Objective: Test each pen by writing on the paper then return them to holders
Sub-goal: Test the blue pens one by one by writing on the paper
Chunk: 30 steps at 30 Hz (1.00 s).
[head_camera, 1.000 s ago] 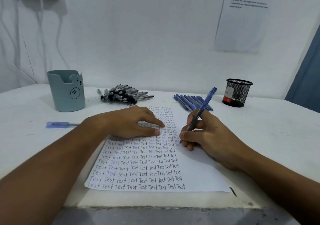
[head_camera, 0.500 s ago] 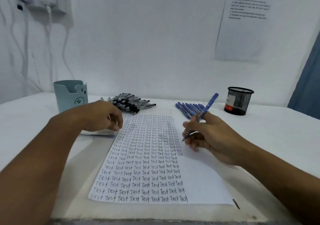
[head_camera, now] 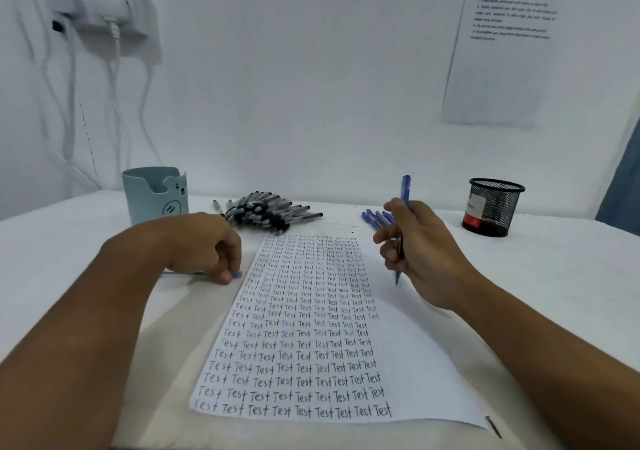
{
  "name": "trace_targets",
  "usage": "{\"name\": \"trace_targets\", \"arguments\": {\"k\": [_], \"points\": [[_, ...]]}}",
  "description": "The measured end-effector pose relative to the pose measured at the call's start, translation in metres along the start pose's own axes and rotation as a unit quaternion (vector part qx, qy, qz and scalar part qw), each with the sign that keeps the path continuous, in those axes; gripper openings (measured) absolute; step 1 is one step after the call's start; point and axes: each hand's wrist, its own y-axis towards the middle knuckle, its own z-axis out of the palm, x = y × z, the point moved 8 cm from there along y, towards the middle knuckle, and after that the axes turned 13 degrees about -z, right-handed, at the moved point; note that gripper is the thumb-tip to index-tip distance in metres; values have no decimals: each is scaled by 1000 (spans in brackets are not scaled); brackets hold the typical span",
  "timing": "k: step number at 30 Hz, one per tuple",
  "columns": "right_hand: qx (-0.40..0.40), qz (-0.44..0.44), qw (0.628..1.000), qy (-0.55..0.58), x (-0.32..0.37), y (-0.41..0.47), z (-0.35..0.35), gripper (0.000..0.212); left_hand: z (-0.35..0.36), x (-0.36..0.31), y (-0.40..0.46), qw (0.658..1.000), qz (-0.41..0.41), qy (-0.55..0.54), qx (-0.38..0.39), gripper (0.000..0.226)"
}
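Pen [head_camera: 403, 221]: blue, upright in right hand [head_camera: 420, 252], grip pinched round mid-barrel, tip above paper [head_camera: 408, 356]. Light, stiff, likely slick plastic; hold low near tip. Left hand [head_camera: 211, 249] pinches cap [head_camera: 236, 274] lying on tabletop [head_camera: 554, 276].

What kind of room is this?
Probably a plain work desk in an office or test room: a white table, a sheet of paper full of "Test", pen holders, and a notice on the wall.
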Motion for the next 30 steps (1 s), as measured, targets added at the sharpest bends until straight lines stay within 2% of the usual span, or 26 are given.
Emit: {"name": "trace_targets", "arguments": {"k": [4,12,16,18,20,22,24,25,30], "points": [[-12,-19,1000,-10,2,1,-2,22,-3,-5,3,999,22,4,-43,12],[-18,-34,999,-21,5,3,-7,27,-4,-24,7,989,64,-104,-80,24],[-4,-28,996,-88,8,19,-11,22,-7,-41,4,972,109,-179,-109,21],[-4,-28,986,-166,5,36,-21,26,-10,-47,3,966,122,-168,-151,18],[-1,-43,942,-332,3,56,-36,21,-10,-54,3,962,143,-139,-189,21],[28,-52,863,-502,-3,72,-45,18,-9,-58,5,958,153,-127,-206,28],[49,-77,784,-614,-6,79,-47,21,-7,-59,8,958,151,-111,-215,31],[42,-93,766,-634,-8,81,-49,22,-6,-59,10,960,147,-106,-214,30],[5,-123,741,-660,-27,89,-54,11,-4,-62,13,957,156,-114,-215,34]]}}
